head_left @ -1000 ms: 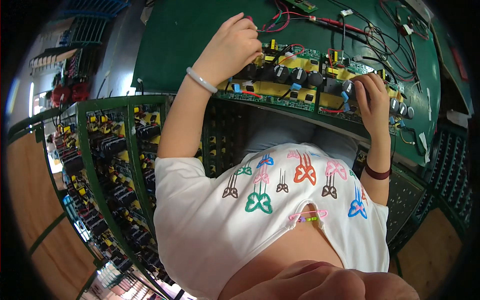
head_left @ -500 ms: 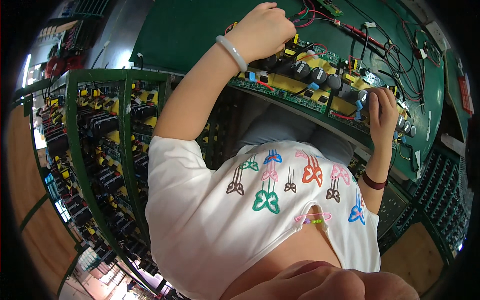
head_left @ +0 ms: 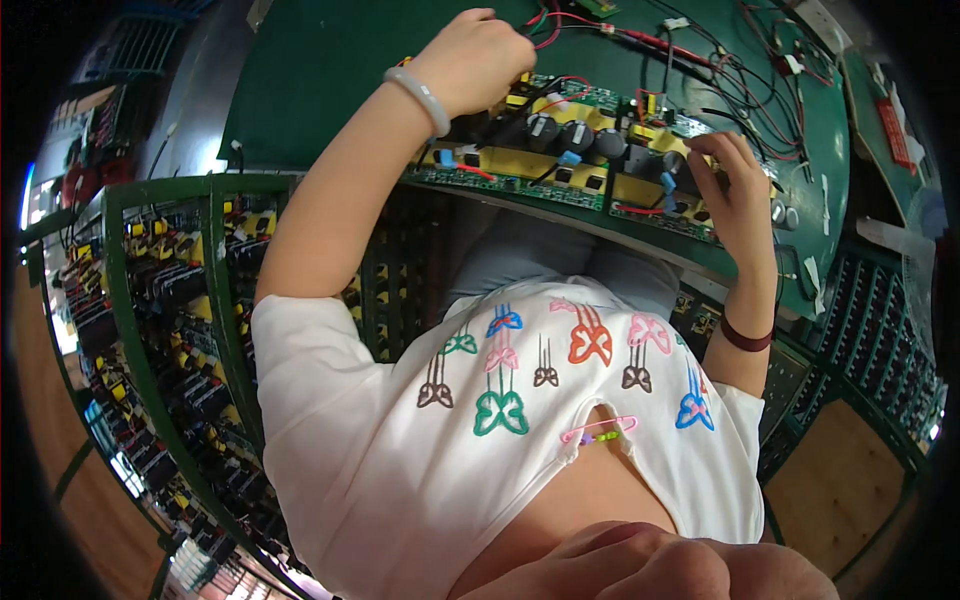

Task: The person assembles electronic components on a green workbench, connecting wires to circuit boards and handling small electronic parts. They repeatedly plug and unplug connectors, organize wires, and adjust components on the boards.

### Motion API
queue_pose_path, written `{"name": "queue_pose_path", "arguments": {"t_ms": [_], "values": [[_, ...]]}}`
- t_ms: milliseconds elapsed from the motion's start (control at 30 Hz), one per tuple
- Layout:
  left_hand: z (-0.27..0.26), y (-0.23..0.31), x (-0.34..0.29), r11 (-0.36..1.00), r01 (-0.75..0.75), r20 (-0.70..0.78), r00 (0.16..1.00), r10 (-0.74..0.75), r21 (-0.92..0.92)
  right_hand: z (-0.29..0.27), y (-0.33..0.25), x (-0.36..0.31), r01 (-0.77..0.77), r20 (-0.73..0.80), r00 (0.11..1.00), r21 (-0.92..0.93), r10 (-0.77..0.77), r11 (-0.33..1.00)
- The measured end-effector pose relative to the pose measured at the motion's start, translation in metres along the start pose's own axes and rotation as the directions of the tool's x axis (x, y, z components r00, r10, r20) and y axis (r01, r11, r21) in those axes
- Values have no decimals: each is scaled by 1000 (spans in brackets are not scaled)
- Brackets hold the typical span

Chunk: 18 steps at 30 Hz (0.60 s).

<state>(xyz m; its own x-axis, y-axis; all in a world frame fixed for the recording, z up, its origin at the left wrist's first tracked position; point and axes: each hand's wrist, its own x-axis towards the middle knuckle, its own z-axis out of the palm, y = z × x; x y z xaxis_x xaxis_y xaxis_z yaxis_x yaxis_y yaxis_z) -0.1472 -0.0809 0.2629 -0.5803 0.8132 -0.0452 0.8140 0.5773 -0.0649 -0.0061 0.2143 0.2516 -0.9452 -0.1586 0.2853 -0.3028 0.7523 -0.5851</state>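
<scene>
Two green circuit boards with yellow parts and dark round capacitors lie side by side along the near edge of the green table. My left hand (head_left: 478, 65), with a pale bangle at the wrist, is closed at the far side of the left circuit board (head_left: 510, 182). Its fingertips are turned away, so whatever they grip is hidden. Over the right circuit board (head_left: 630, 190) is my right hand (head_left: 738, 195), its fingers bent and thumb apart, with nothing visible in it. A blue component (head_left: 668, 183) stands near its thumb.
Red and black test leads (head_left: 690, 58) and loose cables run across the table (head_left: 320, 80) at the far right. On the left, a green metal rack (head_left: 215, 240) holds many similar boards. Another dark rack (head_left: 850, 290) stands at the right.
The whole view has shifted, moving the scene left and slightly up. My right hand's fingers have lifted and now point more to the left. My left hand stays at the left board.
</scene>
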Motion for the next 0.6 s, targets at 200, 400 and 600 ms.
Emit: {"name": "queue_pose_path", "arguments": {"t_ms": [200, 400, 600], "values": [[2, -3, -9, 980, -2, -201, 979, -39, -199, -38, 16, 50, 81, -8, 997, -124, -83, 989], [6, -4, 3, 966, 6, -80, 996, -27, -257, -12, 75, 135, -49, 110, 991, -228, 76, 972], [11, -13, -3, 952, 4, -163, 985, -57, -305, 38, 106, 180, -235, 86, 941, -531, 328, 814]]}}
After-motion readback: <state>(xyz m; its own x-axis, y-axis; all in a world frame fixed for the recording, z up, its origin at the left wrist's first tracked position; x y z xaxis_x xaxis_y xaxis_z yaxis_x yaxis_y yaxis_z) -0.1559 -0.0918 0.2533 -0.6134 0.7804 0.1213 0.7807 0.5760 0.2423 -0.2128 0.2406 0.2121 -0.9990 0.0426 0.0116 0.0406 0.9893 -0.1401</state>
